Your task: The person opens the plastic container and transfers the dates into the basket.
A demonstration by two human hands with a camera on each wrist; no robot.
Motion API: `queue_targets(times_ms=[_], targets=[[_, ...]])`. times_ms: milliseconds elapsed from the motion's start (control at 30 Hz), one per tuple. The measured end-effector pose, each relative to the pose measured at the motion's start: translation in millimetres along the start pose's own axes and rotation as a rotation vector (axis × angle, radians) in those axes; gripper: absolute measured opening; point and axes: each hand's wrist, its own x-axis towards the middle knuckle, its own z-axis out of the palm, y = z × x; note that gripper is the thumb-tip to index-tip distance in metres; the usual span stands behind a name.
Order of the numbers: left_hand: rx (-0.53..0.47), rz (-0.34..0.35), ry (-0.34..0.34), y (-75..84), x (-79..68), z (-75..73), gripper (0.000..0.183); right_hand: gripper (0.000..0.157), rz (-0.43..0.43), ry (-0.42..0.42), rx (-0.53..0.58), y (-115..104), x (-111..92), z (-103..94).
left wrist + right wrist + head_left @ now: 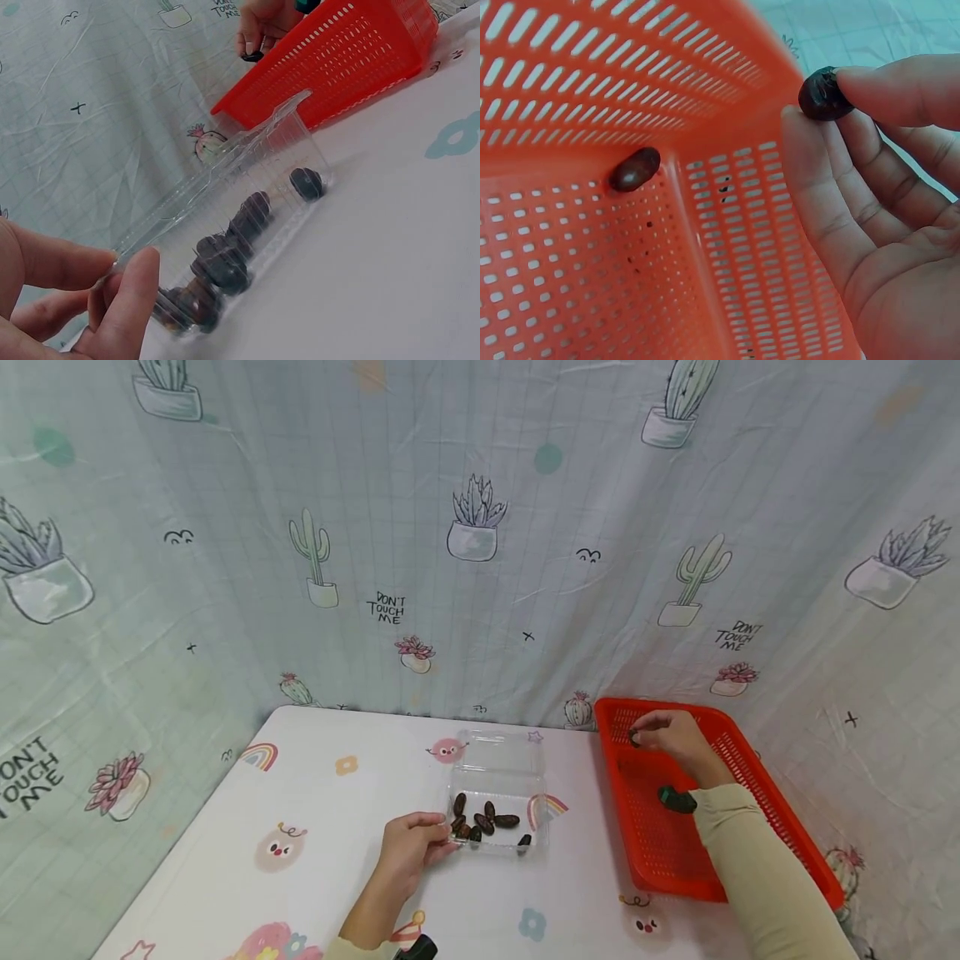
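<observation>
My left hand [411, 847] pinches the near left corner of a clear plastic clamshell box [495, 787], its lid [498, 750] folded back. Several dark brown dates [507, 821] lie inside, mostly towards the left; a single date [524, 841] sits by the near right corner. Over the far left part of a red basket [656, 843], my right hand [678, 745] holds one date [823, 96] between thumb and fingers. Another date [635, 170] rests in a corner on the basket floor, below that hand.
The basket stands at the table's right side, close to the hanging cactus-print cloth [480, 610]. Cloth also hangs along the left and right. The white table [360, 810] carries printed cartoon figures. Small dark crumbs [634, 261] dot the basket floor.
</observation>
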Motion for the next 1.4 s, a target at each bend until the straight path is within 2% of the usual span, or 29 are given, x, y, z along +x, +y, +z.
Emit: queue_targets(times_ms=[533, 933, 1400], targets=[[-0.003, -0.004, -0.013, -1.3, 1.4, -1.5, 0.032, 0.031, 0.066, 0.06, -0.008, 10, 6, 1.5], [0.002, -0.012, -0.01, -0.7, 1.0, -2.1, 0.032, 0.032, 0.075, 0.035, 0.055, 12, 13, 2.4], [0.0, -0.012, -0.015, -1.0, 2.0, -3.6, 0.032, 0.027, 0.105, 0.032, 0.058, 17, 19, 7.2]])
